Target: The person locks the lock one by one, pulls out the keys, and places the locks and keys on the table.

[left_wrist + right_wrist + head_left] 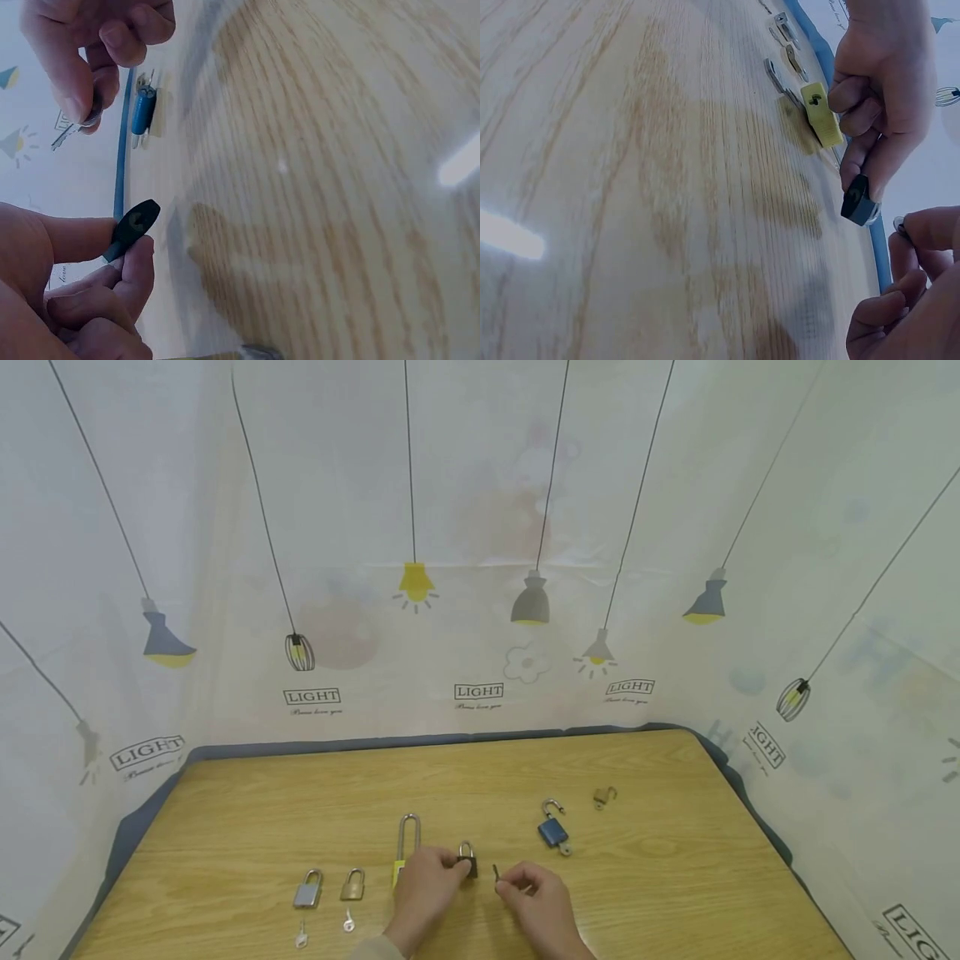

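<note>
A small black padlock [468,865] with a closed-looking silver shackle is pinched between the thumb and fingers of my left hand [429,887]. Its keyhole face shows in the left wrist view. Just to the right, my right hand [538,903] pinches a key [69,135] by its head, the blade pointing away from the fingers. Padlock and key are apart, with a short gap between them. Beside my left hand lies a yellow padlock [821,115] with a long shackle, partly covered by that hand in the head view.
Farther left lie a silver padlock [307,895] and a brass padlock [352,888], each with a key below it. To the back right are a blue padlock [553,832] and a small brass padlock [601,797], shackles open, keys inserted. All rest on the wooden table [675,877].
</note>
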Demonstrator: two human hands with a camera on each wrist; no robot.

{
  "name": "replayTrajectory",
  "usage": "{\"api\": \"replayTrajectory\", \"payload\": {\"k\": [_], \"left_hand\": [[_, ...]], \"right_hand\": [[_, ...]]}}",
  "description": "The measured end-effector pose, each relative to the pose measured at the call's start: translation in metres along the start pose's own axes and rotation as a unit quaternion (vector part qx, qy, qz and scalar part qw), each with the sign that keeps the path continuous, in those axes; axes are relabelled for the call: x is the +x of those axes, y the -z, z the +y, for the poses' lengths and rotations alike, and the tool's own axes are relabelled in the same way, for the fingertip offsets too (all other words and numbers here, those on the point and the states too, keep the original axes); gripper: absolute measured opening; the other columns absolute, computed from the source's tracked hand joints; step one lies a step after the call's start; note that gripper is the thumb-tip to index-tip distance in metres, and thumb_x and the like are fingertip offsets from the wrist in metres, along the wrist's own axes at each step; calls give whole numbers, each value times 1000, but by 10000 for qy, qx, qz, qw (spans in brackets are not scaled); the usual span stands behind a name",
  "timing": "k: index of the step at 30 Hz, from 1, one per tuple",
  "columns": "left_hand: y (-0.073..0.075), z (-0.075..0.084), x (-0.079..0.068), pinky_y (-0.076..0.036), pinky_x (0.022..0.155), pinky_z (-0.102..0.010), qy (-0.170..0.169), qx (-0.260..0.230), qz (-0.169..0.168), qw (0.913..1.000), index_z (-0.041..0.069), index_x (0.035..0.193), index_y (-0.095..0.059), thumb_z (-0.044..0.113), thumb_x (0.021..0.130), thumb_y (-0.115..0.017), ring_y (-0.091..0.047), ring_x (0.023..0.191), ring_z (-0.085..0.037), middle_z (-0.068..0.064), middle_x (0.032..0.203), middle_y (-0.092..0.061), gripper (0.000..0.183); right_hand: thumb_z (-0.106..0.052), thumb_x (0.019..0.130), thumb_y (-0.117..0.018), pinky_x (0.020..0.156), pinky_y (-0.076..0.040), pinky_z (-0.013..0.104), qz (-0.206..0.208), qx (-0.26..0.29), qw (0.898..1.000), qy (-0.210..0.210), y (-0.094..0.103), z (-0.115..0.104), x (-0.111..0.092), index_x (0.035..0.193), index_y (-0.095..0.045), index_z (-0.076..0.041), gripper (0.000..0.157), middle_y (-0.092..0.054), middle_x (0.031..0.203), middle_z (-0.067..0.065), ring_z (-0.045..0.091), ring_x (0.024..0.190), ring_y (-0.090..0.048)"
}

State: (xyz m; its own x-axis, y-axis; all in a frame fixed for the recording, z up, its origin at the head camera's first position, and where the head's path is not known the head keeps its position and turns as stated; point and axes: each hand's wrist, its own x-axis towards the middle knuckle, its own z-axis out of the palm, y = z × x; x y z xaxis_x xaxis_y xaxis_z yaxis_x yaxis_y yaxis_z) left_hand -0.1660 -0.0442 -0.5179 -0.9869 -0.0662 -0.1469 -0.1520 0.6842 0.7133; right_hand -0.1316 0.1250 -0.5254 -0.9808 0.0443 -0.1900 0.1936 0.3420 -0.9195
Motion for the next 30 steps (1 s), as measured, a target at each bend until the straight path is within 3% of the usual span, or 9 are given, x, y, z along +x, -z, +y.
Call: {"api": "replayTrajectory", "payload": {"k": [11,18,30], "left_hand": [[-4,-3,3,-49,66,-36,68,385,127,9992,17,87,-75,33,80,-76,-68,83,-18,-1,93,-75,18],[-6,-3,5,-48,67,-36,110,842,383,9956,19,85,-74,36,78,-77,-66,76,-15,1,89,-75,19],[-6,4,3,-42,55,-28,-228,1583,438,9862,17,72,-70,34,78,-78,-54,57,-10,5,66,-67,19]], "right_hand": [[-20,85,-73,66,-41,22,-56,99,9999,-39,1,-2,-1,89,-70,-8,13,-65,81,-1,14,77,-54],[-21,85,-73,67,-41,24,-113,66,9999,-109,2,-3,-1,89,-70,-9,13,-66,84,-2,14,79,-54],[-22,83,-75,67,-41,25,-263,50,9993,-266,1,1,1,91,-70,-9,16,-66,82,-2,14,77,-55]]}}
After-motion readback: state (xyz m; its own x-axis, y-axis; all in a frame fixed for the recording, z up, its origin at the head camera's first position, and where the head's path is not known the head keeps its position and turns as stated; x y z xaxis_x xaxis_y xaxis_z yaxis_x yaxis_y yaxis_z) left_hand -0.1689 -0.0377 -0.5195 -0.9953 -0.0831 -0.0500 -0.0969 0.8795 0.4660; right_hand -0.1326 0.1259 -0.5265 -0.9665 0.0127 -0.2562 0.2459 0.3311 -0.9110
